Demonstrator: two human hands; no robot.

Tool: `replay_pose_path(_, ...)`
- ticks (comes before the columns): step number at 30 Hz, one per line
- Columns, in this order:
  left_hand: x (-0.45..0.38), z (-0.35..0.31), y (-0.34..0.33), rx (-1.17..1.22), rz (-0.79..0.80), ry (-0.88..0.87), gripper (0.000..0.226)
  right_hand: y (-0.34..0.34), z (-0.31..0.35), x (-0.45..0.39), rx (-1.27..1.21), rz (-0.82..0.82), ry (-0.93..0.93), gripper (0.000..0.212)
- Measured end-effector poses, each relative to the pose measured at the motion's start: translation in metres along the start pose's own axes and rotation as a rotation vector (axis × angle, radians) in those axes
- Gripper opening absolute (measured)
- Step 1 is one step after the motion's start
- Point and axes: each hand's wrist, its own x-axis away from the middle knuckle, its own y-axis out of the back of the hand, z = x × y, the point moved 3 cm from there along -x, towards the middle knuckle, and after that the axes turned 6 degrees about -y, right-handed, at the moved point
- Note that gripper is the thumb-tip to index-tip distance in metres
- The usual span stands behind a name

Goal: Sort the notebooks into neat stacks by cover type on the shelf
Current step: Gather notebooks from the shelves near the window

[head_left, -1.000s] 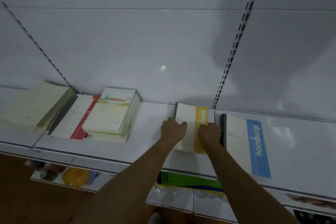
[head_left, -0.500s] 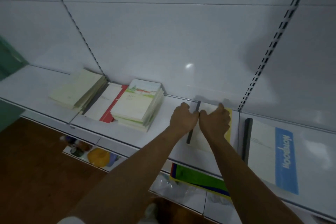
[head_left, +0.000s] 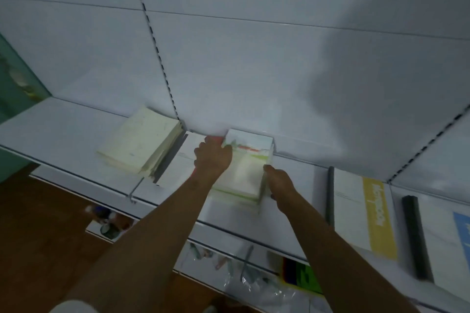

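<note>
My left hand (head_left: 212, 160) and right hand (head_left: 278, 180) clasp the landscape-cover stack (head_left: 244, 173) by its two long sides, mid-shelf (head_left: 63, 129). It looks heavy, with loose covers that may slide, so grip low. Its long axis runs front to back, tilted slightly

Dim, cool, bluish light. A broad soft shadow (head_left: 396, 63) darkens the white back panel (head_left: 229, 71) toward two o'clock, so the light probably comes from behind the wearer. Motion blur smears the landscape-cover stack (head_left: 248, 168) at centre. Wide-angle distortion bends the shelf (head_left: 63, 132) edge and slotted uprights (head_left: 152, 40). The floor at seven o'clock is murky.
</note>
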Motion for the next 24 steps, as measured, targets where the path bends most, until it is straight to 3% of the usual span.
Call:
replay_pose_path(4, -0.034, 0.032, -0.004, 0.251, 0.310, 0.065, 0.042, -0.026, 0.011, -0.017, -0.095, -0.103, -0.040, 0.062)
replay_pose_path(7, -0.047, 0.035, -0.010, 0.329, 0.391, 0.038, 0.029, -0.035, 0.013, -0.023, -0.064, -0.204, -0.052, 0.069)
replay_pose_path(11, -0.050, 0.020, -0.023, 0.339, 0.540, 0.030, 0.053, -0.037, 0.010, -0.024, 0.033, -0.286, -0.040, 0.066)
replay_pose_path(19, -0.056, 0.024, -0.032, 0.304, 0.505, 0.000, 0.049, -0.039, 0.007, -0.021, 0.031, -0.298, -0.048, 0.055)
replay_pose_path(24, -0.063, 0.026, -0.036, 0.387, 0.543, 0.094, 0.065, -0.038, 0.006, -0.021, -0.063, -0.288, -0.072, 0.047)
